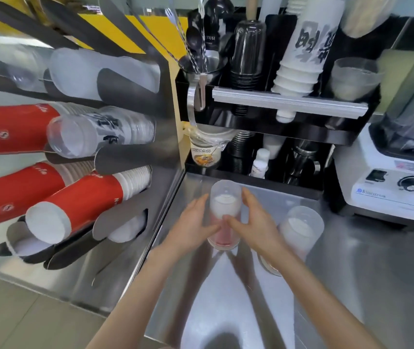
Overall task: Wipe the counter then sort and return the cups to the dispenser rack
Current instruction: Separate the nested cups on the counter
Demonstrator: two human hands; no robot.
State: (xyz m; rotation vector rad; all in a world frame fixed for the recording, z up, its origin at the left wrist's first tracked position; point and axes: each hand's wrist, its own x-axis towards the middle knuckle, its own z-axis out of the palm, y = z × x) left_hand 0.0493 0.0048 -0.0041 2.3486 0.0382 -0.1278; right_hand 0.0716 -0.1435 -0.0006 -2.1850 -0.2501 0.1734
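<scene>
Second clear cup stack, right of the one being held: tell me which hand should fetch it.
Right, probably. The right hand lies directly beside the second clear cup stack, while the left hand sits on the held stack's far side, nearer the dispenser rack, and would have to cross over.

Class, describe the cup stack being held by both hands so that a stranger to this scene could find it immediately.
Start at the white blender on the right of the steel counter and move left. Pass the first translucent cup stack, which stands untouched. The cup stack between the hands is next: upside down, clear, tinted pink at its base, with the left hand and right hand touching it.
</scene>
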